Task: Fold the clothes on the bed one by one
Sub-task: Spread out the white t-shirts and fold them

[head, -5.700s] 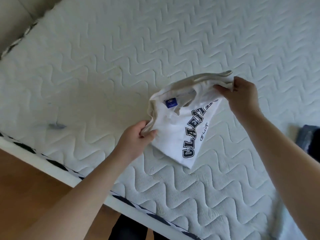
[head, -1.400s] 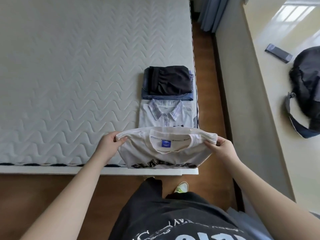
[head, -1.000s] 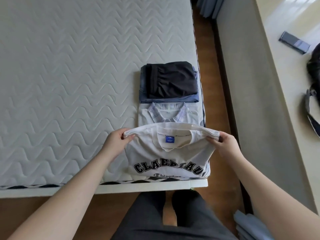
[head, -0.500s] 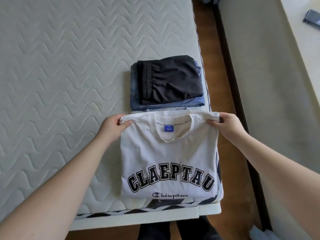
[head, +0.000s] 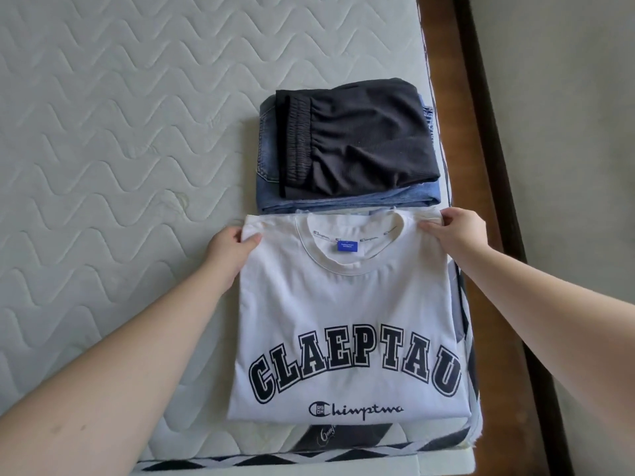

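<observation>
Currently the folded white T-shirt (head: 343,304) lies flat, print side up, at the near right corner of the mattress (head: 120,149), collar pointing away from the person. Black "CLAEPTAU" lettering sits across the chest, with a blue neck label (head: 347,246) inside the collar. Left hand (head: 230,255) pinches the far-left shoulder corner, thumb on top of the fabric, fingers under the edge. Right hand (head: 453,231) pinches the far-right shoulder corner the same way, fingers curled onto the cloth. Both forearms reach in from the near side. A sliver of another garment shows under the shirt at its far edge; which garment, cannot tell. Just beyond the collar sits a second stack: folded black shorts (head: 354,139) with an elastic waistband on top of folded blue jeans (head: 271,187). That stack nearly touches the shirt's far edge. Wooden floor (head: 443,63) runs along the right side of the bed.
</observation>
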`<state>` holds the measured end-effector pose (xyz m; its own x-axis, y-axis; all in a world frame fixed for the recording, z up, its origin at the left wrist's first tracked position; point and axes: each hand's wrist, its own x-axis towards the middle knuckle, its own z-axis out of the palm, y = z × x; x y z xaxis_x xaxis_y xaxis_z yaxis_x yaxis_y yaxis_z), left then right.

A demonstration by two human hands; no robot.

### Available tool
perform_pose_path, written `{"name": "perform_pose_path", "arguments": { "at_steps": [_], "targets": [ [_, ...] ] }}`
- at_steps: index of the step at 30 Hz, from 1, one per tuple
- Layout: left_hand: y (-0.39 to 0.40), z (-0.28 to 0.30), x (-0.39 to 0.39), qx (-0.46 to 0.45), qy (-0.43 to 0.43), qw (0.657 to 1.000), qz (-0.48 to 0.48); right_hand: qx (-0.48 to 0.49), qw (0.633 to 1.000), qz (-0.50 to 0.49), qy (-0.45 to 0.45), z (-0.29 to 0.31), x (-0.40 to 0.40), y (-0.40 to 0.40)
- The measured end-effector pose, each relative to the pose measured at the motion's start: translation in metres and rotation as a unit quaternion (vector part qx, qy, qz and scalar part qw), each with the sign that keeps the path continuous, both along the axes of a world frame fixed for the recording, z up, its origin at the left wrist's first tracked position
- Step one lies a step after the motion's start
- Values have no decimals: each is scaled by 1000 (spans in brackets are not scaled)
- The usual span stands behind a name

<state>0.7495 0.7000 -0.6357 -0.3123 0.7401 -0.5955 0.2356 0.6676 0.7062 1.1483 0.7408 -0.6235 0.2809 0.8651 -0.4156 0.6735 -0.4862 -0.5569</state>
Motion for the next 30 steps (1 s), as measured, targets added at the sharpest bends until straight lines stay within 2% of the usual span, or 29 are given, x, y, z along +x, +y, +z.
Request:
{"name": "perform_pose_path", "arguments": {
  "at_steps": [5, 7, 12, 16, 22, 27, 30],
  "targets": [
    [-7, 0, 2, 99, 1, 995, 32, 52, 998, -25, 36, 12, 3, -7],
    [-12, -4, 3, 104, -6, 993, 51, 69, 996, -24, 43, 15, 2, -8],
    [-24, -11, 3, 10, -28, 996, 80, 14, 999, -25, 38, 8, -6, -7],
    [-60, -5, 2, -22, -59, 996, 66, -17, 999, -34, 11, 7, -1, -32],
    [-147, 9, 2, -86, -103, 991, 17, -79, 995, -57, -1, 16, 3, -132],
    [-214, 22, 3, -127, -111, 986, -15, -199, 980, -18, -24, 25, 5, -223],
    [-237, 27, 2, -141, -126, 982, -18, -192, 980, 6, -50, 32, 5, -255]
  ]
}}
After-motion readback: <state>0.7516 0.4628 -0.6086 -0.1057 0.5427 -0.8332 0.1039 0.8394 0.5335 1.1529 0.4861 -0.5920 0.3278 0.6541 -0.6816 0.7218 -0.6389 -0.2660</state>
